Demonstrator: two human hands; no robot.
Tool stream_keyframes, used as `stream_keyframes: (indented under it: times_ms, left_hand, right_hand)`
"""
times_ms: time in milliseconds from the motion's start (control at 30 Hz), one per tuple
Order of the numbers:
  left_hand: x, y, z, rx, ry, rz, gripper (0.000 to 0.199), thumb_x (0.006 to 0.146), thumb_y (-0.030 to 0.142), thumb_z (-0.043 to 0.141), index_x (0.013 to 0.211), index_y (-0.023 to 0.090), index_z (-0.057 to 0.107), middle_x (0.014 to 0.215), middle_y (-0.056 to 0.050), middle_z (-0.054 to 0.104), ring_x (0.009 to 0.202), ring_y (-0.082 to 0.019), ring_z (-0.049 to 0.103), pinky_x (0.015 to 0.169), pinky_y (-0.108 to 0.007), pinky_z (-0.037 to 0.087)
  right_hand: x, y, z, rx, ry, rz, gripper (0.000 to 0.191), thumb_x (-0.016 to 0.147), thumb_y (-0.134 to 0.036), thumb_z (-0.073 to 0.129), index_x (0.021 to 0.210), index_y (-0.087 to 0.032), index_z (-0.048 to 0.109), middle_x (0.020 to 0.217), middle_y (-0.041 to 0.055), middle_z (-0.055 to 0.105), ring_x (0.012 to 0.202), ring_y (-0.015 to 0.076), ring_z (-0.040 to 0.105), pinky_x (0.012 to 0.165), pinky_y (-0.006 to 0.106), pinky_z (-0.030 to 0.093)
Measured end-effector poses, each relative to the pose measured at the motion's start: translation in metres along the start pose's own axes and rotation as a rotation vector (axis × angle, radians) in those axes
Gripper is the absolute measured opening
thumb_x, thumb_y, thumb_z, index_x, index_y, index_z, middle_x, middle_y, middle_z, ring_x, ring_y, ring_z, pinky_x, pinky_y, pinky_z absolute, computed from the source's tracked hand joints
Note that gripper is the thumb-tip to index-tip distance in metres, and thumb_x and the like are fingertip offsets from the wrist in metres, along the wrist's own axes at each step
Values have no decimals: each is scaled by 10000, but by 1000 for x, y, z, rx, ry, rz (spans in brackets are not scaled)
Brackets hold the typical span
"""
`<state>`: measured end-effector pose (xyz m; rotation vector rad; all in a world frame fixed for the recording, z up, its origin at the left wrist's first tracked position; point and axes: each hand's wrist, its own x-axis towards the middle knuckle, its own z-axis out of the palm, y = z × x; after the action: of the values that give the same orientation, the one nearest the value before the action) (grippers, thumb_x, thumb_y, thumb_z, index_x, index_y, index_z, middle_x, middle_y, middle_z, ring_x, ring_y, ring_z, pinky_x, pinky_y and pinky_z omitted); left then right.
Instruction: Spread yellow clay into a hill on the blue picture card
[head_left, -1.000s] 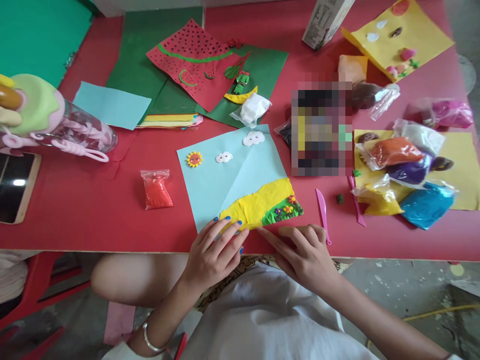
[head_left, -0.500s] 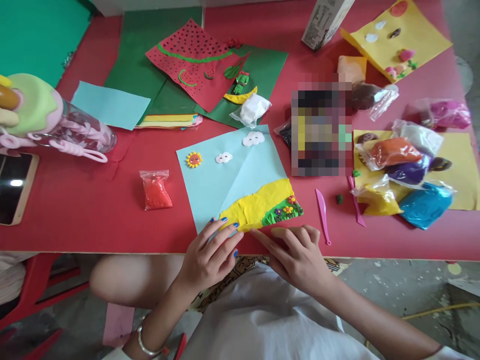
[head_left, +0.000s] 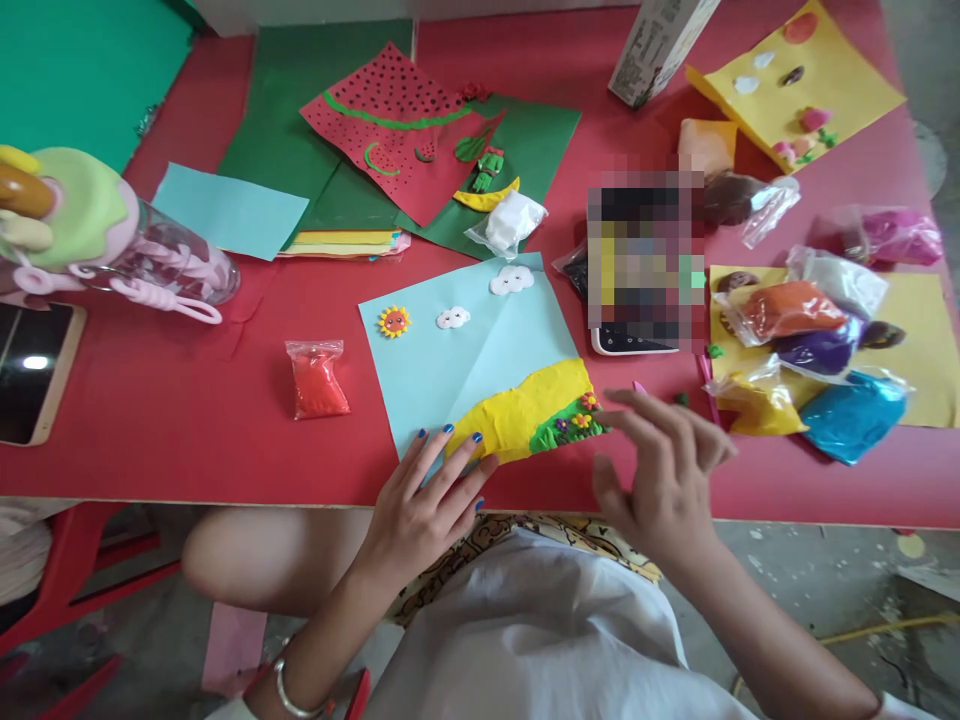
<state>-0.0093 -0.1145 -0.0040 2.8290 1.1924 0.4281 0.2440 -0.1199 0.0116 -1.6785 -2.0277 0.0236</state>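
Observation:
A light blue sheet of paper [head_left: 427, 370] lies before me, bearing a clay sun [head_left: 394, 322] and two white clay clouds. Yellow clay [head_left: 525, 405] is spread over its lower part, beside a green clay strip [head_left: 559, 428] with small flowers. My left hand [head_left: 429, 510] rests with spread fingers on the sheet's lower left and the yellow clay's edge. Fingers apart and seemingly holding nothing, my right hand [head_left: 664, 470] hovers right of the flowers, slightly blurred. It covers most of a pink plastic clay knife, whose tip [head_left: 638, 387] shows above the fingers.
A bag of red clay [head_left: 318, 382] lies to the left, with a bottle [head_left: 184, 255] and phone [head_left: 37, 370] beyond. Several clay bags, including a blue one [head_left: 855, 415], sit at right. A watermelon picture [head_left: 397, 120] and a box [head_left: 660, 50] are farther back.
My right hand has lifted off the yellow clay's lower edge and moved right, over the pink knife, its fingers spreading. My left hand stays on the sheet with its fingers flatter. The view shifts slightly.

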Motion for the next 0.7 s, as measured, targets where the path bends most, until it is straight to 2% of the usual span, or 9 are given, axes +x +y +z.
stream_keyframes:
  times_ms: [100,167,233,400,500,567,633,700]
  left_hand:
    - [0,-1,1,-24,11,3,432,915,190,534,1343,215,584,1288,-64,644,1277,-269,536,1149,-468,381]
    - [-1,-2,1,-29,15,20,438,924,200,520,1359,217,569,1285,-60,644,1269,-256,541,1163,-465,362]
    - [-1,-4,1,-20,23,42,443,933,212,511,1374,240,554,1297,-49,635,1272,-245,537,1173,-464,346]
    - [-2,-3,1,13,5,51,424,939,223,518,1358,269,568,1307,-32,628,1271,-241,527,1184,-479,314]
    - [-1,-1,0,18,5,54,414,927,225,542,1337,250,589,1301,-44,632,1265,-260,518,1177,-491,315]
    - [1,1,0,15,13,48,408,922,245,557,1327,253,599,1309,-50,626,1270,-288,499,1160,-508,328]
    - [3,3,0,10,8,36,408,923,275,563,1329,264,599,1315,-51,622,1265,-301,486,1151,-527,325]
    - [5,4,-1,4,-8,28,409,930,296,556,1336,271,592,1315,-46,625,1249,-293,485,1163,-538,296]
  right_hand:
    - [18,17,-3,-16,-5,60,548,870,-139,530,1386,-243,376,1417,150,513,1243,355,490,942,526,389]
    - [30,26,-2,-9,-23,80,536,868,-129,508,1372,-225,353,1509,172,412,1369,370,387,967,550,405]
    - [40,33,2,-7,-43,100,527,866,-146,495,1367,-215,344,1535,167,377,1426,374,306,1001,584,393]
    - [53,37,11,36,-128,126,517,894,-197,470,1388,-201,318,1544,162,374,1467,372,228,1087,631,296]
    - [45,23,8,31,-71,107,540,878,-151,467,1398,-198,330,1566,174,329,1480,377,185,1104,645,250]
    - [32,9,4,14,-36,75,559,876,-143,471,1416,-210,345,1520,175,395,1451,385,252,1103,658,222]
    - [14,-6,1,28,-62,50,564,878,-150,468,1426,-232,370,1450,164,456,1396,391,325,1086,652,217]
    - [-5,-18,0,44,-116,14,559,873,-158,483,1421,-241,408,1282,148,529,1239,361,448,1015,567,305]
